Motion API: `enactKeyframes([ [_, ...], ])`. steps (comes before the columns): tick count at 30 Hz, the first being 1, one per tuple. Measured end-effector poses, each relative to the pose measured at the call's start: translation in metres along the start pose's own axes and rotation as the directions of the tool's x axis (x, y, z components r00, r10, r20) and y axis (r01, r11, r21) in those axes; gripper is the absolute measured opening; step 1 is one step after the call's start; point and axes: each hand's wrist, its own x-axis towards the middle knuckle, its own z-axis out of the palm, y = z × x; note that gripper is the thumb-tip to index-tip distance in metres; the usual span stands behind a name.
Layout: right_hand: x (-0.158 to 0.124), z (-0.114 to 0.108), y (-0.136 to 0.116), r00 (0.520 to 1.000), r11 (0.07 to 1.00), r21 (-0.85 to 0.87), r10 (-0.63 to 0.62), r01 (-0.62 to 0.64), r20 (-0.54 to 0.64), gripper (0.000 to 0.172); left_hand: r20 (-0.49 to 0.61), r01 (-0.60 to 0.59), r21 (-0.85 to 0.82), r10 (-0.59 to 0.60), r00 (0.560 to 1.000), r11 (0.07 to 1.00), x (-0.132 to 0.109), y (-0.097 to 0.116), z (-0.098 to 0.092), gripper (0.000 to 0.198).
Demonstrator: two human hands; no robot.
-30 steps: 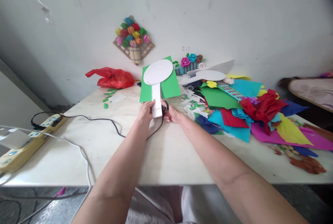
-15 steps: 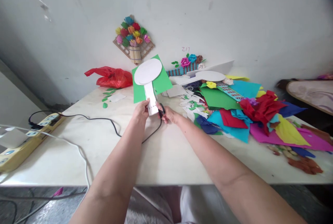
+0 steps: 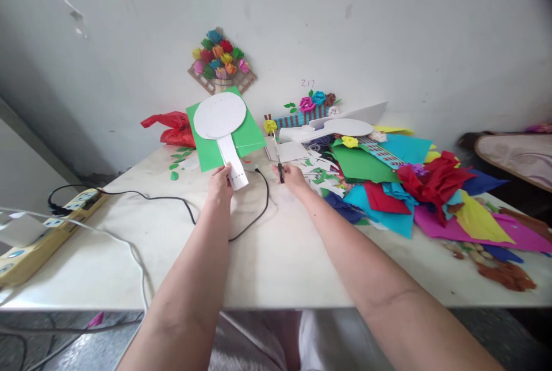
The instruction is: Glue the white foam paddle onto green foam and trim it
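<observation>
My left hand (image 3: 222, 181) is closed on the handle end of a white paddle-shaped cutout (image 3: 219, 115), a round head on a straight strip. Behind the cutout lies a green sheet (image 3: 254, 140), held up together with it; a thin slit runs into the sheet from its right side. My right hand (image 3: 291, 178) grips a pair of scissors (image 3: 279, 167) by the dark handles, blades pointing away toward the wall. The scissors are apart from the sheet, to its right. Under them on the table are white and green paper scraps (image 3: 321, 167).
Coloured paper (image 3: 366, 161) and crumpled red paper (image 3: 435, 178) are heaped at the right. A red plastic bag (image 3: 166, 123) stands behind the green sheet. At left is a power strip (image 3: 73, 215) with cables. A paper flower basket (image 3: 222, 63) leans against the wall.
My left hand has moved left with the white cutout and green sheet. The scissors, beside the strip before, have come away to the right in my right hand, their blades now in view.
</observation>
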Motion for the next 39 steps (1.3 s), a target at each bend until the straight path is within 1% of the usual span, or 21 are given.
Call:
enactKeyframes([
  [1, 0.002, -0.001, 0.002, 0.997, 0.991, -0.134, -0.026, 0.016, -0.075, 0.042, 0.010, -0.014, 0.022, 0.014, 1.000, 1.000, 0.000, 0.001, -0.001, 0.016],
  [3, 0.005, -0.004, 0.005, 0.975, 0.930, -0.367, -0.094, 0.015, -0.199, 0.041, 0.017, -0.046, 0.058, 0.045, 0.999, 0.997, 0.001, 0.003, -0.003, 0.017],
  [5, 0.006, -0.006, 0.007, 0.964, 0.867, -0.498, -0.106, -0.030, -0.243, 0.040, 0.022, -0.055, 0.079, 0.053, 0.998, 0.995, 0.002, 0.005, -0.005, 0.017],
  [7, 0.005, -0.009, 0.008, 0.963, 0.820, -0.568, -0.100, -0.061, -0.249, 0.042, 0.032, -0.021, 0.098, 0.018, 0.999, 0.995, 0.002, 0.006, -0.007, 0.017],
  [10, 0.004, -0.012, 0.008, 0.951, 0.778, -0.622, -0.117, -0.091, -0.285, 0.048, 0.059, 0.051, 0.156, -0.061, 0.996, 0.986, 0.003, 0.006, -0.009, 0.017],
  [14, 0.004, -0.016, 0.008, 0.900, 0.776, -0.615, -0.159, -0.140, -0.405, 0.052, 0.119, 0.076, 0.289, -0.114, 0.986, 0.954, -0.001, 0.006, -0.009, 0.017],
  [18, 0.005, -0.020, 0.008, 0.867, 0.779, -0.596, -0.150, -0.193, -0.476, 0.051, 0.225, 0.045, 0.421, -0.152, 0.962, 0.906, -0.009, 0.008, -0.008, 0.020],
  [20, 0.004, -0.020, 0.008, 0.866, 0.768, -0.617, -0.180, -0.173, -0.467, 0.051, 0.271, 0.000, 0.500, -0.157, 0.950, 0.866, -0.012, 0.009, -0.008, 0.020],
  [21, 0.003, -0.020, 0.007, 0.869, 0.757, -0.635, -0.201, -0.155, -0.452, 0.051, 0.283, -0.036, 0.557, -0.150, 0.947, 0.830, -0.013, 0.009, -0.008, 0.019],
  [22, 0.002, -0.019, 0.007, 0.874, 0.744, -0.655, -0.223, -0.134, -0.432, 0.051, 0.281, -0.083, 0.628, -0.125, 0.951, 0.774, -0.013, 0.009, -0.008, 0.018],
  [23, 0.000, -0.018, 0.006, 0.882, 0.728, -0.677, -0.243, -0.110, -0.404, 0.051, 0.274, -0.142, 0.706, -0.084, 0.958, 0.694, -0.012, 0.009, -0.008, 0.016],
  [25, -0.003, -0.016, 0.005, 0.902, 0.692, -0.720, -0.274, -0.057, -0.335, 0.050, 0.255, -0.253, 0.847, 0.061, 0.965, 0.467, -0.010, 0.008, -0.007, 0.017],
  [26, -0.004, -0.014, 0.005, 0.910, 0.672, -0.740, -0.286, -0.032, -0.299, 0.050, 0.246, -0.287, 0.891, 0.157, 0.957, 0.353, -0.009, 0.008, -0.007, 0.019],
  [27, -0.005, -0.013, 0.004, 0.916, 0.651, -0.759, -0.300, -0.007, -0.265, 0.050, 0.239, -0.306, 0.916, 0.257, 0.936, 0.260, -0.008, 0.009, -0.006, 0.019],
  [29, -0.007, -0.011, 0.004, 0.921, 0.609, -0.792, -0.330, 0.039, -0.208, 0.051, 0.262, -0.353, 0.924, 0.426, 0.866, 0.149, -0.010, 0.009, -0.003, 0.019],
  [31, -0.007, -0.009, 0.004, 0.919, 0.572, -0.816, -0.359, 0.080, -0.161, 0.052, 0.330, -0.440, 0.893, 0.529, 0.782, 0.094, -0.015, 0.009, 0.001, 0.018],
  [32, -0.008, -0.007, 0.005, 0.918, 0.556, -0.825, -0.370, 0.098, -0.141, 0.052, 0.375, -0.491, 0.868, 0.553, 0.744, 0.072, -0.018, 0.010, 0.003, 0.017],
  [33, -0.008, -0.006, 0.005, 0.917, 0.542, -0.833, -0.379, 0.113, -0.122, 0.053, 0.407, -0.529, 0.846, 0.565, 0.718, 0.063, -0.021, 0.010, 0.005, 0.018],
  [34, -0.008, -0.005, 0.005, 0.916, 0.529, -0.839, -0.387, 0.125, -0.108, 0.053, 0.428, -0.556, 0.828, 0.565, 0.706, 0.068, -0.023, 0.010, 0.007, 0.019],
  [37, -0.008, -0.003, 0.005, 0.906, 0.497, -0.855, -0.415, 0.148, -0.085, 0.051, 0.441, -0.593, 0.795, 0.549, 0.710, 0.127, -0.024, 0.009, 0.010, 0.026],
  [39, -0.009, -0.002, 0.005, 0.897, 0.481, -0.862, -0.436, 0.159, -0.078, 0.049, 0.440, -0.612, 0.774, 0.558, 0.703, 0.161, -0.021, 0.008, 0.009, 0.028],
])
